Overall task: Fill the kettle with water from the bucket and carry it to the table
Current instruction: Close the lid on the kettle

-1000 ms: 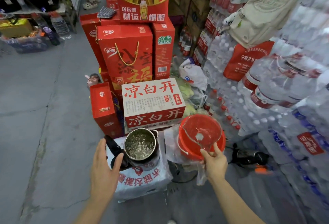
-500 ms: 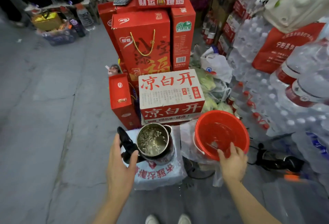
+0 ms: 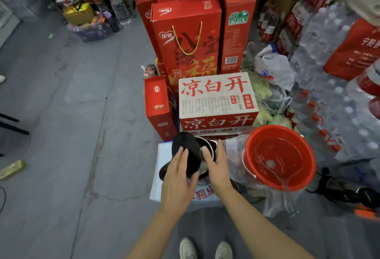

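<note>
The steel kettle (image 3: 208, 145) stands on a white printed sack (image 3: 162, 156) on the floor in front of me. Its black lid (image 3: 186, 145) is tilted partway over the opening, and some water shows inside. My left hand (image 3: 176, 182) lies flat on the lid with the fingers spread and covers most of the black handle. My right hand (image 3: 218, 166) rests open against the kettle's right rim. The red bucket (image 3: 308, 151) sits to the right, tilted, with shallow water in it, and no hand touches it.
A white carton with red characters (image 3: 216, 96) stands right behind the kettle, with stacked red gift boxes (image 3: 185, 38) beyond. Shrink-wrapped water bottles (image 3: 329, 57) wall off the right side. A black corded device (image 3: 349, 195) lies right of the bucket. Grey concrete floor (image 3: 72, 114) spreads left.
My right hand has let go of the bucket and moved left to the kettle. My left hand has swung the black lid up and over the kettle's opening.
</note>
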Demonstrator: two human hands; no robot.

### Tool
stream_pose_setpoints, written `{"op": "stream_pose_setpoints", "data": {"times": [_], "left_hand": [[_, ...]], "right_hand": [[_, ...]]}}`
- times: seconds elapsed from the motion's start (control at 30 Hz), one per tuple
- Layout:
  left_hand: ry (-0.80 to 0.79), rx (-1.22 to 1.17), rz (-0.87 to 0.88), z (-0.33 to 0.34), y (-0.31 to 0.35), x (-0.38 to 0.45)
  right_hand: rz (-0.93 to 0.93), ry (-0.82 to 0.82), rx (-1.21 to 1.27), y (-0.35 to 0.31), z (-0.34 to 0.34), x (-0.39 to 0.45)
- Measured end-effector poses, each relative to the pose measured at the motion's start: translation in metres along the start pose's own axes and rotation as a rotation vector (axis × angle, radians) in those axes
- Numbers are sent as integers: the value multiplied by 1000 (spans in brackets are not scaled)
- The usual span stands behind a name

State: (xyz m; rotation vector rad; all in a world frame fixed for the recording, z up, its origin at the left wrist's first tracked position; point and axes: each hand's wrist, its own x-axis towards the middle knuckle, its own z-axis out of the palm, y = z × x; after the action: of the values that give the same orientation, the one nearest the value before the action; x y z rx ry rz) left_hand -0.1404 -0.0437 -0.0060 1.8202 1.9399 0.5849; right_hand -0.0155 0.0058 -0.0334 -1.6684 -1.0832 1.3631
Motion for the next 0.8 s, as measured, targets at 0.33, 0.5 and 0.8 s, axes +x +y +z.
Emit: {"op": "stream_pose_setpoints", "data": {"times": [0.33, 0.5, 0.8], "left_hand": [[-140, 207, 145, 35, -36, 0], [-57, 87, 2, 32, -58, 5], [-275, -179, -119, 23, -128, 20]], "right_hand": [[54, 52, -3, 15, 0, 16], [77, 45, 51, 28, -1, 21], [83, 1, 326, 43, 1, 15]]}}
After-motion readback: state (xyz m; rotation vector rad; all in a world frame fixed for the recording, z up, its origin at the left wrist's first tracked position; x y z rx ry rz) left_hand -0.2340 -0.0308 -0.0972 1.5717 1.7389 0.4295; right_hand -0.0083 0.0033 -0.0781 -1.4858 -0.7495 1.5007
